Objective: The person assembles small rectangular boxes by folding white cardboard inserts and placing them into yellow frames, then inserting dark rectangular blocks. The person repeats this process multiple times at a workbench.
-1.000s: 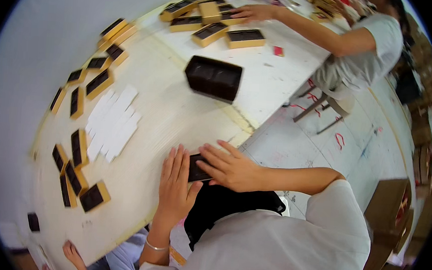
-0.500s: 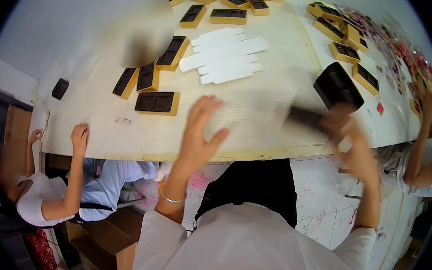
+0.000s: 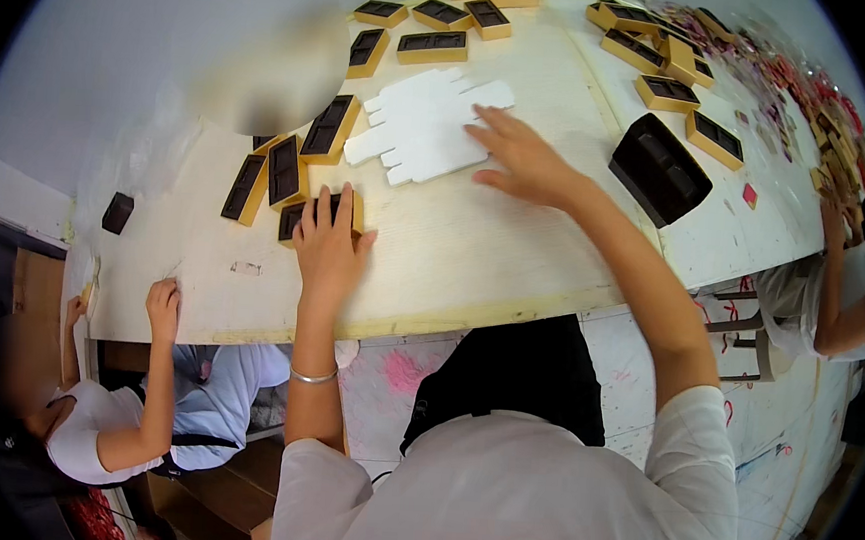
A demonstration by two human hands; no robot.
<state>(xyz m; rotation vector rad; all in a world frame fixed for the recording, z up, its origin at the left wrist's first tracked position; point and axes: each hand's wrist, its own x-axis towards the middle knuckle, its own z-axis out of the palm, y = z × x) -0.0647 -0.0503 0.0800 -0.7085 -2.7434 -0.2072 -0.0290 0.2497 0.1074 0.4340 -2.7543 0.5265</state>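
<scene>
The left hand (image 3: 327, 245) lies flat, palm down, on a shallow tan cardboard tray with a dark moulded insert (image 3: 318, 216) near the front edge of the pale wooden surface (image 3: 473, 263); its fingers (image 3: 318, 212) are spread and stretched out over the tray, pressing on it rather than gripping it. The right hand (image 3: 525, 161) reaches further across the surface, open and flat, its fingers (image 3: 485, 115) touching the near edge of a fanned heap of white flat card pieces (image 3: 422, 129), with nothing closed inside the hand. Just left of the covered tray stand more trays of the same kind (image 3: 284, 164), set close together, and others lie in a row along the far side (image 3: 433, 44). A black glossy plastic stack of inserts (image 3: 660, 171) sits to the right of the right hand, well apart from the white pieces. A small dark block (image 3: 117, 213) lies alone near the left end. At the lower left, another person's hand (image 3: 161, 306) rests on the edge of the surface, and a further person's arm (image 3: 837, 288) shows at the right.
</scene>
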